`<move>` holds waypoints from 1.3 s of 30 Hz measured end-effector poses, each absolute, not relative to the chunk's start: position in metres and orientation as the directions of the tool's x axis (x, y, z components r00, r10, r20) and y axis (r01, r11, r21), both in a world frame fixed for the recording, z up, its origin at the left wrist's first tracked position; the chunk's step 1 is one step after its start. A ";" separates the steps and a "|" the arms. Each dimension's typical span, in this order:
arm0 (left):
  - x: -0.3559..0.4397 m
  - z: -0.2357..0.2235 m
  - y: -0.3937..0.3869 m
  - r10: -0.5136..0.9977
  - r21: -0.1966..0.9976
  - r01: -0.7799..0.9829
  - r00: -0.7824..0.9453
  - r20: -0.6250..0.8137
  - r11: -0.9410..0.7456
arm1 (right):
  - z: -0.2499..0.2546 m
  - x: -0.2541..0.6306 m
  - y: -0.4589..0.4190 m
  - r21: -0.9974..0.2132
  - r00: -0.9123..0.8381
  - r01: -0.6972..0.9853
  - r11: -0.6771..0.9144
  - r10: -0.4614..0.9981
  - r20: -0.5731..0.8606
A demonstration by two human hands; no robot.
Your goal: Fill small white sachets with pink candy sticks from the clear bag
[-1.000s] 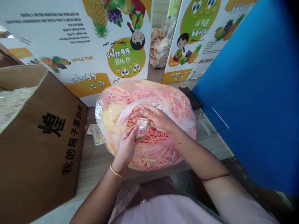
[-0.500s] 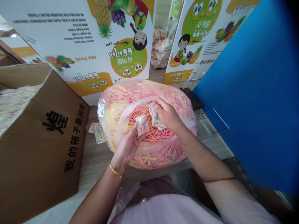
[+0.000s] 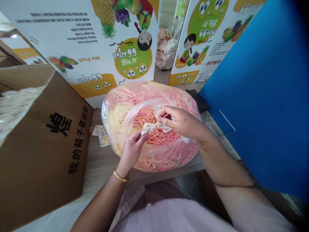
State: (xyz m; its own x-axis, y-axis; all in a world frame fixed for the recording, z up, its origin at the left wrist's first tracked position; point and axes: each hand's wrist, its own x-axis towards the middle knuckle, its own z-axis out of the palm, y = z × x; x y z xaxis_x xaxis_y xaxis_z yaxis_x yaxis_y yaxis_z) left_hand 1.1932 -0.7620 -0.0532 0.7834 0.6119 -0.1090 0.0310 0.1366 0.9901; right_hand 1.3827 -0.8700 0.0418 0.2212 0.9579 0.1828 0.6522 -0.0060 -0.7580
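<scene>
Two small packets are pinched over an open plastic bag (image 3: 154, 93) of pink sticks on the tabletop (image 3: 96, 161): the left hand (image 3: 131, 151) grips one packet (image 3: 148, 128); the right hand (image 3: 181, 122), just drawn aside, grips another packet (image 3: 164, 128).

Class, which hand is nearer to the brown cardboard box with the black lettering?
Left. The left hand is to the right of the brown cardboard box, not touching it; the right hand is farther right, past the left hand.
</scene>
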 end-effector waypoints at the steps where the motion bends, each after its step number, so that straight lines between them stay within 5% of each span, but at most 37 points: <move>1: 1.192 -0.053 -0.763 0.607 0.992 0.047 0.787 -0.106 0.113 | 0.042 1.382 -0.869 -0.748 0.207 0.663 -0.006 0.962 0.176; 9: 1.190 -0.052 -0.767 0.585 0.993 0.055 0.804 -0.104 0.102 | 0.022 1.366 -0.851 -0.684 0.116 0.726 0.075 0.966 0.230; 17: 1.197 -0.054 -0.765 0.537 0.826 -0.091 0.798 -0.274 0.556 | -0.002 1.376 -0.830 -0.748 0.284 0.662 -0.056 0.942 0.181; 22: 1.197 -0.055 -0.763 0.572 0.784 -0.130 0.755 -0.319 0.608 | -0.012 1.382 -0.826 -0.708 0.359 0.698 -0.107 0.908 0.217; 27: 1.192 -0.054 -0.765 0.603 0.871 -0.139 0.772 -0.202 0.471 | -0.005 1.369 -0.829 -0.799 0.180 0.602 0.004 0.974 0.140; 31: 1.177 -0.043 -0.775 0.693 0.980 -0.054 0.714 -0.097 0.193 | 0.003 1.357 -0.833 -0.783 0.105 0.622 -0.003 0.991 0.080; 36: 1.121 -0.039 -0.758 0.969 0.974 0.019 0.103 0.225 -0.228 | 0.004 1.373 -0.849 -0.794 0.317 0.606 -0.053 0.931 0.180; 39: 1.087 -0.065 -0.719 0.979 0.983 0.087 -0.105 0.172 -0.164 | -0.002 1.388 -0.862 -0.785 0.380 0.612 -0.102 0.908 0.178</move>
